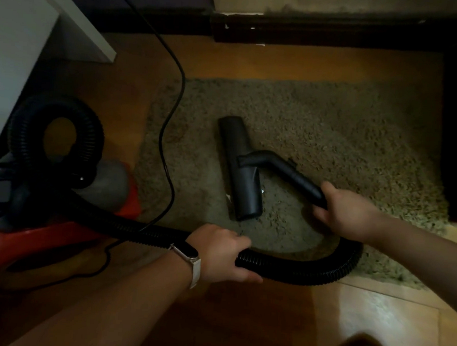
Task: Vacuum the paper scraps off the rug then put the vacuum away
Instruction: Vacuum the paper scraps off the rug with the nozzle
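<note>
Paper scraps [262, 191]: white flecks on the rug [343, 131], tucked against the near end of the nozzle [239, 168], its long axis running near to far. Closer to the right hand [344, 213], fingers [318, 214] wrapped round the wand [296, 176]; left hand [223, 253] gripping the hose [309, 272].

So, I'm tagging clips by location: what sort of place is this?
Probably a room in a home: a shaggy rug on a wooden floor, a dark skirting board, and a red canister vacuum.
</note>
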`<state>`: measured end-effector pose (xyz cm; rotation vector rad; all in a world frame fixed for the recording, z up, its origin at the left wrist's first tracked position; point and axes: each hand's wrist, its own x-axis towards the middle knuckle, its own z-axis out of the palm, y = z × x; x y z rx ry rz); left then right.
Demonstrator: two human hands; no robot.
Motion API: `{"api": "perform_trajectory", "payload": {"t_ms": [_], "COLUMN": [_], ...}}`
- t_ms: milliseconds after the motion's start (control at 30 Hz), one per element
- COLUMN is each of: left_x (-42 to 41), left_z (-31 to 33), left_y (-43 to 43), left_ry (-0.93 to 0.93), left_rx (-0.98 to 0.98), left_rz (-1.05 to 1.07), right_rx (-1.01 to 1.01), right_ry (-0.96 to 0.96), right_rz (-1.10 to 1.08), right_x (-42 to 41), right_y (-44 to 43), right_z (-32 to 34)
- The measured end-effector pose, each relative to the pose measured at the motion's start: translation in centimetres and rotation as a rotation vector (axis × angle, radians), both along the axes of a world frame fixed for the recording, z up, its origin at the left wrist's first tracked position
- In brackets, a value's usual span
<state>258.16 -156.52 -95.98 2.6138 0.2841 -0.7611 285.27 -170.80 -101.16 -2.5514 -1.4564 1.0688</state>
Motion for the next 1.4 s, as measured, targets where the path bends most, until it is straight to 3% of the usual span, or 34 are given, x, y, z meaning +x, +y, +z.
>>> {"api": "perform_trajectory", "payload": {"t_ms": [333,867,1200,1400], "left_x": [3.9,-1.4,-3.7,-5.3], "left_z": [-0.1,0.4,3.6,5.9], "left_y": [-1.5,-0.4,2.8,6.4], "left_ry": [-0.129,-0.05,-0.016,-0.024], "left_rx": [0.033,0.008,-0.009,0.064], "left_rz": [-0.06,-0.049,-0.137,-0.205], "right_rx": [-0.009,0.067,-0.105,-0.085], "right_ry": [-0.003,-0.078,0.012,0.05], "right_rz": [-0.091,0.216,0.172,0.05], "right_x": [3.4,-1.1,-3.8,-6.8], "right_y": [-4.3,2.8,4.4,4.1], "right_z": [1.3,4.6,7.4,7.9]}}
